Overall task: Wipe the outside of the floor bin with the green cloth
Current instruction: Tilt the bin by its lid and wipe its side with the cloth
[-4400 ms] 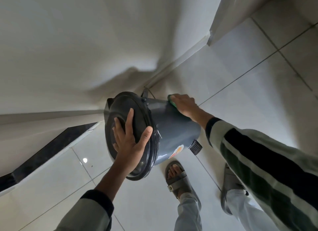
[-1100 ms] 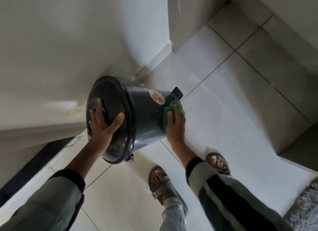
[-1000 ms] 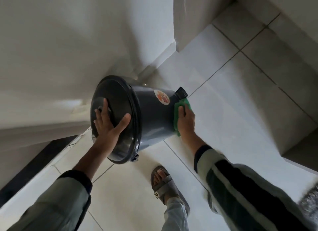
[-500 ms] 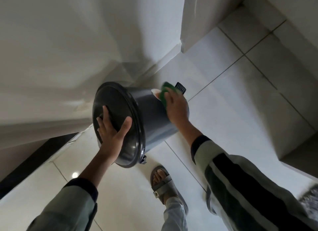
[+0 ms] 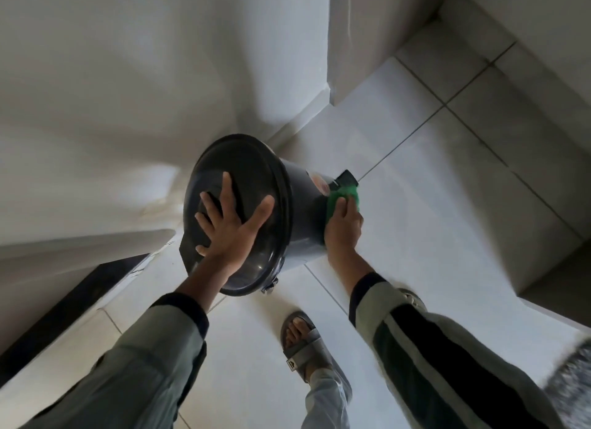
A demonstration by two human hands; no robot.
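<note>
The dark grey floor bin [image 5: 302, 211] stands tilted on the white tiles, its round lid [image 5: 243, 185] facing me. My left hand [image 5: 228, 227] lies flat on the lid with fingers spread, steadying it. My right hand [image 5: 343, 227] presses the green cloth [image 5: 342, 198] against the bin's right side near the base, just below the black foot pedal [image 5: 347, 177]. A round orange sticker [image 5: 319, 184] shows on the wall of the bin, to the left of the cloth.
A white wall [image 5: 128, 77] rises right behind the bin and a wall corner [image 5: 329, 89] juts out beyond it. My sandalled foot [image 5: 302, 342] stands on the tiles below the bin. A dark strip [image 5: 80, 304] runs along the left. A grey rug edge [image 5: 572, 377] shows at lower right.
The cloth under my right hand has slid from the top of the bin's side, near the sticker, down to its right flank. The left hand has stayed on the lid.
</note>
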